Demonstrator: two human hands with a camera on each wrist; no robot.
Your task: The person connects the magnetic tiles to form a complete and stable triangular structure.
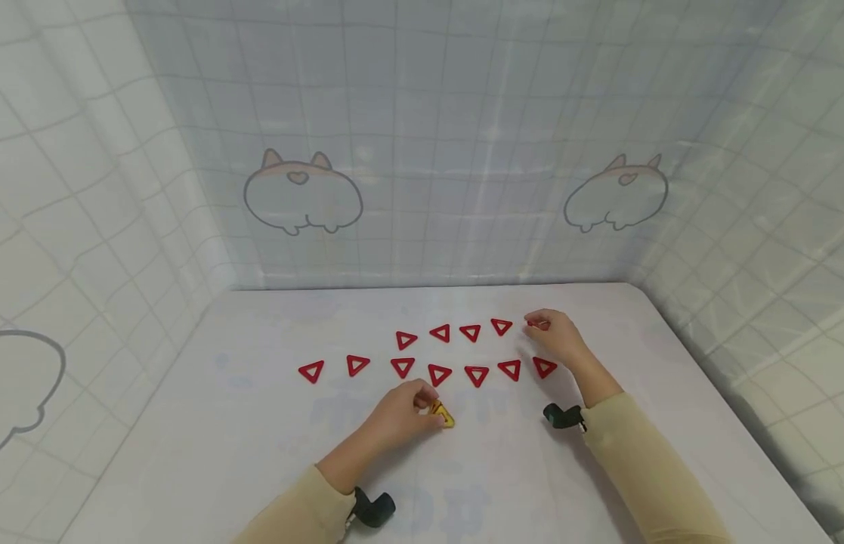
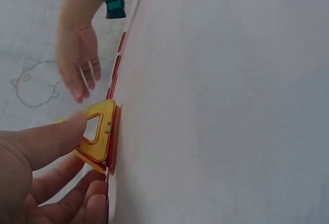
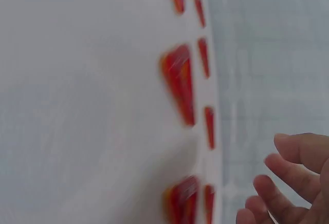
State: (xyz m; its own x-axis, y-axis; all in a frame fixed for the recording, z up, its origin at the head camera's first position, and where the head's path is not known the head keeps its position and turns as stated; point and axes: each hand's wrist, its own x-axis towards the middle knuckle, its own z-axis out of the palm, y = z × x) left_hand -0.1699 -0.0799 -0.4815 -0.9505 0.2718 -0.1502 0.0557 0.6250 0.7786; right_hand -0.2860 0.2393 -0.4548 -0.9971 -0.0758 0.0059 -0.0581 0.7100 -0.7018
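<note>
My left hand (image 1: 399, 414) pinches a small yellow magnetic tile (image 1: 442, 413) low over the table. In the left wrist view, the thumb lies against the face of this yellow frame-like tile (image 2: 100, 130). Red and yellow edges show behind it; whether they belong to a stack in the hand cannot be told. At the right end of the back row is my right hand (image 1: 559, 335), fingers loosely bent by a red triangular tile (image 1: 540, 325) that they partly hide. Nothing shows between the fingers of the right hand (image 3: 290, 185) in the right wrist view.
Red hollow triangles lie in two rows, a back row (image 1: 470, 332) and a longer front row (image 1: 476, 375), on the white table (image 1: 258, 453). Tile-patterned curtains (image 1: 422, 151) close off the back and both sides. A dark wrist camera (image 1: 374, 510) juts out from the left sleeve.
</note>
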